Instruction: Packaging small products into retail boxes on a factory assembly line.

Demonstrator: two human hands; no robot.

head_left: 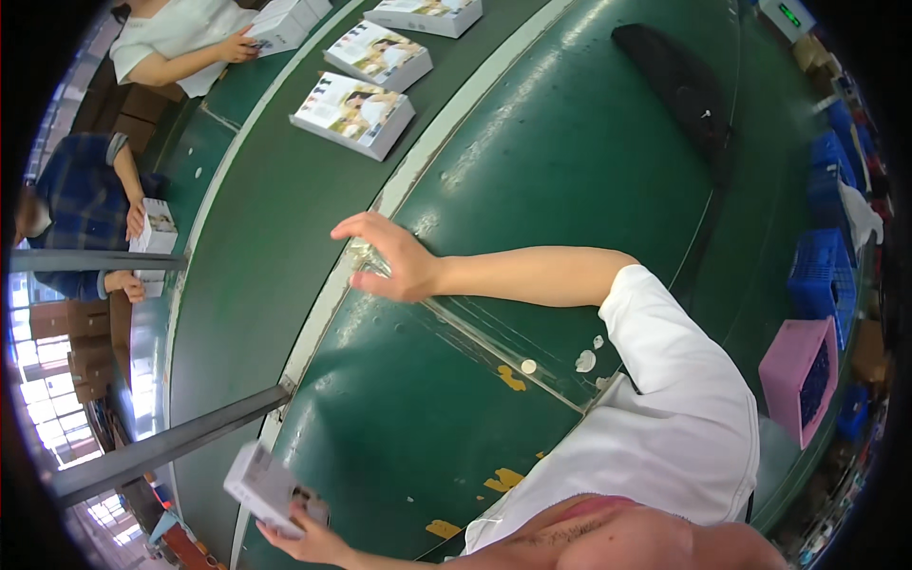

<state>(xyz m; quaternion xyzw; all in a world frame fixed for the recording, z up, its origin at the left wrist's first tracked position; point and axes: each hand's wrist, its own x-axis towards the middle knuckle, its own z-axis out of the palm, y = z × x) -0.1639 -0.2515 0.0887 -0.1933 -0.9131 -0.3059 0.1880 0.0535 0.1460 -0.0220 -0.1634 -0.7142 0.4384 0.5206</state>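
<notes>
My left hand (pixel 310 538) grips a small white carton (pixel 271 486) with a printed picture, at the lower left above the edge of the green table. The carton is tilted, and my fingers lie along its lower side. My right hand (pixel 397 258) is open, thumb and fingers apart with nothing between them. It is over the pale rail (pixel 306 332) between the green table (pixel 532 190) and the green conveyor belt (pixel 242 256). Farther up the belt lie several white picture cartons, the nearest one (pixel 353 116) flat with its printed face up.
Across the belt, one person handles a white carton (pixel 275 28); another in a plaid shirt holds cartons (pixel 154 228). Grey metal bars (pixel 171 445) cross the belt. A dark cloth-like item (pixel 674 90) lies on the table. Blue baskets (pixel 819 275) and a pink bin (pixel 796 375) stand right.
</notes>
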